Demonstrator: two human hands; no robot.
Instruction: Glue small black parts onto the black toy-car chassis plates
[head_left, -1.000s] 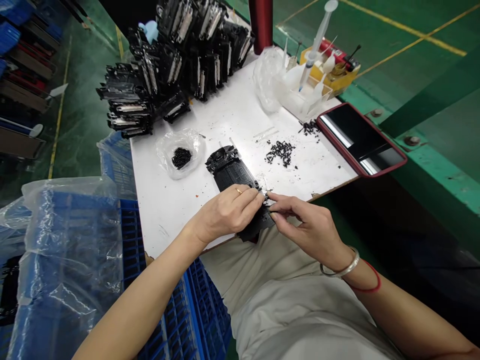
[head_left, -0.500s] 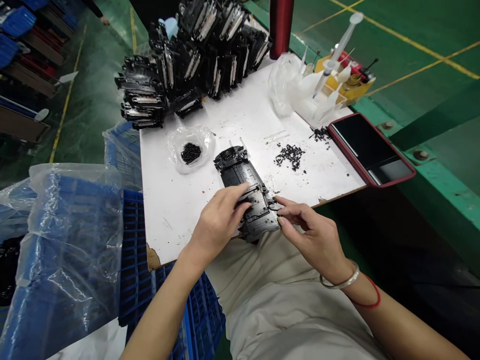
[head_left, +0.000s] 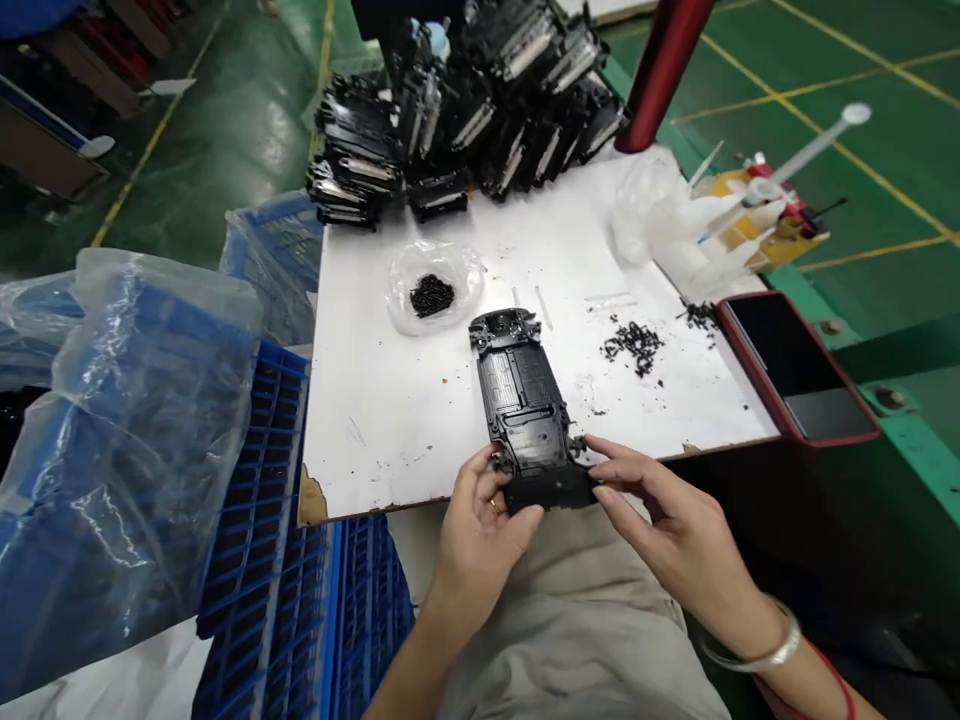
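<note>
A black plastic toy car chassis lies on the white board at its front edge, its near end jutting toward my lap. My left hand grips the near left corner, with the thumb along the near end and the fingers curled at the side. On the opposite side, my right hand pinches the near right corner by a small black part. Small black pieces lie loose to the right of the chassis. More of them fill a clear plastic bag beyond it on the left.
Stacked black chassis cover the board's far edge. A red cylinder, a syringe, a yellow holder and a red-cased phone stand or lie along the right. Blue crates with plastic film are at left.
My left hand has moved from the top of the chassis to its near left corner. The near end is now tilted up. My right hand stays at the right side; the camera view has shifted.
</note>
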